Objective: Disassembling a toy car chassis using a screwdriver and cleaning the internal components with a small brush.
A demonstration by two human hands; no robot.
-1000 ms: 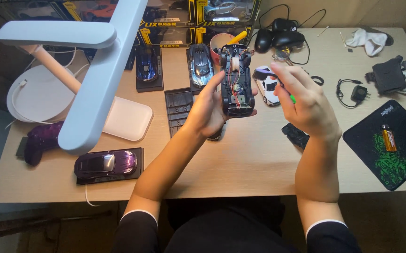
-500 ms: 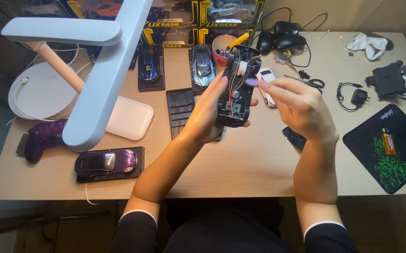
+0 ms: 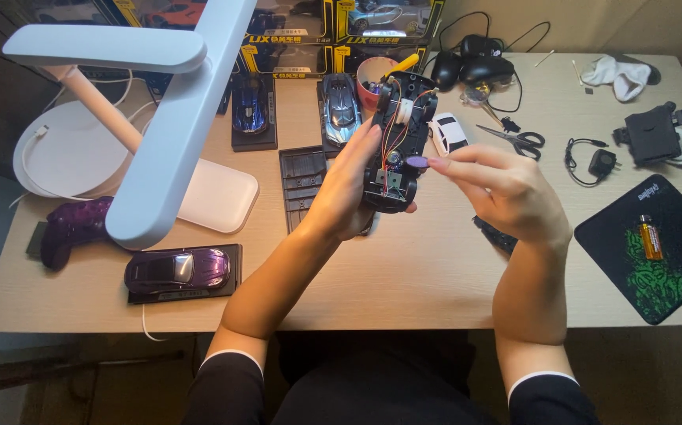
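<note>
I see my left hand (image 3: 349,189) wrapped around an opened black toy car chassis with exposed red wires (image 3: 398,142), gripping it from the left side and holding it tilted up above the pale wooden desk (image 3: 404,275). My right hand (image 3: 506,189) sits just beside the chassis, its index finger and thumb pinched on a small purple oval pick (image 3: 416,161) that touches the chassis near its middle. Behind the chassis lie a white toy car (image 3: 450,131) and black-handled scissors (image 3: 518,139); a purple model car on a black base (image 3: 179,270) rests at the near left.
</note>
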